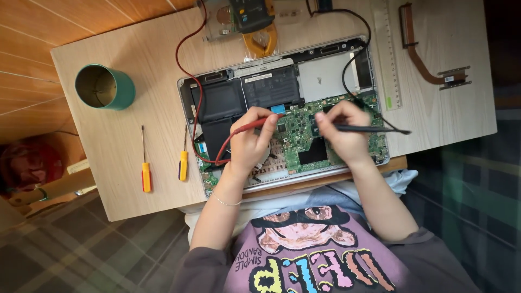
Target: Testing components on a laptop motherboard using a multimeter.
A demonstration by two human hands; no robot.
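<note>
An opened laptop [282,108] with its bottom cover off lies in the middle of a light wooden table [135,141], its green circuit board [296,133] and dark battery [217,108] exposed, directly under both hands at the near edge. The left hand [249,142] is curled closed around a red probe [251,126], whose tip points at the board near its middle; a red wire [187,59] runs from it up across the table. The right hand [343,130] is closed in a pinch on a black probe [369,129], its tip also down on the board, and a black wire [347,65] loops over the laptop's upper right. The two hands sit near each other but apart, both over the board. Above the laptop lies a meter with a yellow clamp [259,38]. To the right are a clear ruler [386,54] and a copper cooling pipe [426,51]. To the left stand a green tin can [106,87] and two yellow-handled screwdrivers [146,174], side by side. The table sits over a wooden floor [32,65] and a plaid blanket [81,244].
</note>
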